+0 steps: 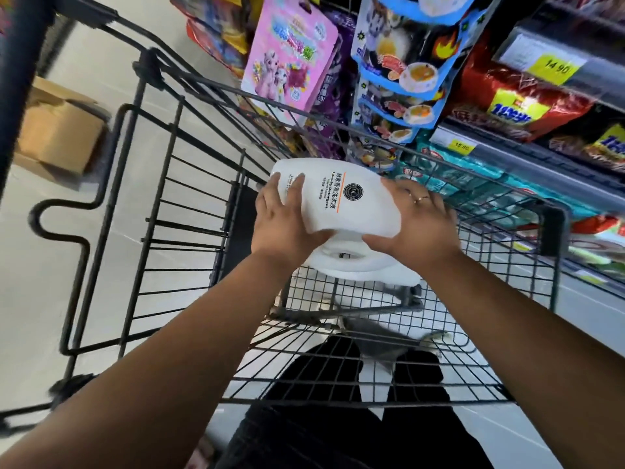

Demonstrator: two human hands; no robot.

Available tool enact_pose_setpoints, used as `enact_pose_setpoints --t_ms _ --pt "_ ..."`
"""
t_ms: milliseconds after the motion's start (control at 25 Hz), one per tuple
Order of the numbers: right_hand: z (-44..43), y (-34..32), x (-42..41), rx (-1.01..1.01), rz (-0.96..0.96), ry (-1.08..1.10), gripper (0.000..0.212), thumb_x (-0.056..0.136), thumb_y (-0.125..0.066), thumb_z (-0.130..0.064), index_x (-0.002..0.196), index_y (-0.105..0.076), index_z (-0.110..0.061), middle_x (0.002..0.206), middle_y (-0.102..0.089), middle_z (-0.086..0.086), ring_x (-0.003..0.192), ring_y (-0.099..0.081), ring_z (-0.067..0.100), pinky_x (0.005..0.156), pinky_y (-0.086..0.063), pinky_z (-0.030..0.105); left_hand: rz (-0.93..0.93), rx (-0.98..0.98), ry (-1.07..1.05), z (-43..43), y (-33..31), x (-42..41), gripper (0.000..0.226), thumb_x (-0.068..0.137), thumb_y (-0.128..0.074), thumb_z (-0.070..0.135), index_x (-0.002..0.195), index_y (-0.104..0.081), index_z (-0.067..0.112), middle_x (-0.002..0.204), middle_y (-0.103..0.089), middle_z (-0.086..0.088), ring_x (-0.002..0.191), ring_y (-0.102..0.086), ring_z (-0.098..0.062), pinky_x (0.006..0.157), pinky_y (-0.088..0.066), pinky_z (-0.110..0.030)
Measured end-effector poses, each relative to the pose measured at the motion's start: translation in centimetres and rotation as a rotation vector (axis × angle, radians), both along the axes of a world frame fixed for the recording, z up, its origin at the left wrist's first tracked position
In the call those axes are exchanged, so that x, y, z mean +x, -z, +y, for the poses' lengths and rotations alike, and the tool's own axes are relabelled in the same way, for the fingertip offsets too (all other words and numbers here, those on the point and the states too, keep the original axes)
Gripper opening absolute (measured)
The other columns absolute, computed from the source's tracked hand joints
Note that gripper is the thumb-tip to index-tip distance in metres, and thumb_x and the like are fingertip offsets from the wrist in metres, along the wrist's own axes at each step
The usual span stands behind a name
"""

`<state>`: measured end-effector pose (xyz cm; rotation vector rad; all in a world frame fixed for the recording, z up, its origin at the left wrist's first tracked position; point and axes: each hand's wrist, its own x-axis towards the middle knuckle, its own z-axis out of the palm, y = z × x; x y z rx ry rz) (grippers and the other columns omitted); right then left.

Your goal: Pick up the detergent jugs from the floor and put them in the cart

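Observation:
A white laundry detergent jug (341,198) with a black and orange label is held on its side inside the black wire cart (189,231). My left hand (284,221) grips its left side and my right hand (419,225), wearing a ring, grips its right side. Directly beneath it a second white jug (351,265) lies on the cart's wire floor, partly hidden by the held jug and my hands.
Shelves (527,157) with snack bags and yellow price tags run along the right of the cart. Hanging pet-food pouches (291,59) are ahead. A cardboard box (57,130) sits on the pale floor at left. My legs in dark trousers (341,414) show through the cart's near end.

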<state>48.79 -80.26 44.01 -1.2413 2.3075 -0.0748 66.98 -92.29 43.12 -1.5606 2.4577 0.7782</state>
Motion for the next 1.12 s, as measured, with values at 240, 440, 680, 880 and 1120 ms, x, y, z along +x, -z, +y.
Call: enact_pose_setpoints --t_ms 240,440,680,880,1120 --pt "6.0 -5.6 -2.6 -0.132 0.014 0.155 0.100 0.073 -0.070 -0.063 0.153 -0.019 -0.034 0.153 -0.033 0.005 0.134 -0.038 0.036 0.107 -0.037 0.050 0.099 -0.084 0.299 4.6 -4.8 -2.6 0.102 0.078 -0.072 0.053 0.155 -0.013 0.024 0.159 -0.019 -0.012 0.149 -0.006 -0.030 0.121 0.000 -0.035" --pt "15.5 -10.1 -5.9 -0.267 0.030 0.420 0.105 0.073 -0.072 -0.061 0.153 -0.009 -0.038 0.157 -0.022 0.009 0.138 -0.035 0.035 0.105 -0.042 0.049 0.032 -0.052 0.519 11.5 -10.6 -8.9 0.104 0.083 -0.064 0.059 0.156 0.004 0.028 0.162 0.000 -0.009 0.150 -0.002 -0.028 0.120 -0.007 -0.037" --pt "32.1 -14.6 -10.1 -0.422 0.063 0.678 0.078 0.073 -0.079 -0.047 0.141 -0.046 -0.029 0.148 -0.038 0.003 0.131 -0.038 0.033 0.102 -0.041 0.045 0.173 0.012 0.665 24.3 -15.7 -17.6 0.111 0.076 -0.075 0.054 0.156 -0.003 0.030 0.159 -0.014 -0.007 0.146 -0.020 -0.028 0.117 -0.027 -0.044" --pt "50.0 -17.6 -13.7 -0.437 0.083 0.840 0.081 0.078 -0.075 -0.047 0.147 -0.034 -0.033 0.147 -0.032 0.003 0.129 -0.042 0.027 0.084 -0.036 0.033 0.259 0.067 0.812 40.7 -18.5 -25.7 0.099 0.083 -0.069 0.051 0.156 -0.007 0.027 0.159 -0.019 -0.008 0.146 -0.022 -0.028 0.118 -0.024 -0.039" --pt "70.1 -20.2 -15.4 -0.409 0.251 1.178 0.066 0.074 -0.070 -0.053 0.134 -0.052 -0.032 0.138 -0.049 0.002 0.124 -0.045 0.035 0.099 -0.037 0.044 0.339 0.139 1.099 59.7 -21.3 -35.7 0.093 0.084 -0.067 0.052 0.156 -0.015 0.025 0.160 -0.017 -0.010 0.147 -0.022 -0.027 0.117 -0.026 -0.041"
